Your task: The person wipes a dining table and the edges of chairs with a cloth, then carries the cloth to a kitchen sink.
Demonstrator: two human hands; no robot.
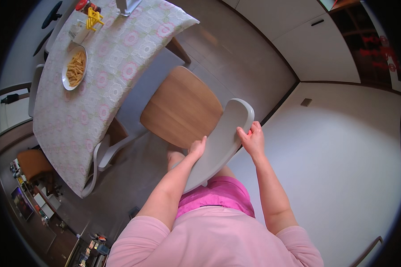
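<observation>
A chair with a wooden seat (182,108) and a curved pale grey backrest (220,140) stands right before me. My right hand (254,139) grips the backrest's outer rim near its far end, and a small patch of red shows at its fingers. Against the inner side of the backrest, close to the seat, my left hand (197,147) takes hold of it. That hand's thumb points up, while most of its fingers are hidden. My left forearm crosses over the near end of the backrest.
To the left is a table under a floral tablecloth (120,88), bearing an oval plate (64,81) of fries (75,69) and a yellow rack (94,19). Another chair (102,157) sits at its near side. A white wall (314,160) and white cabinets (315,50) bound the right.
</observation>
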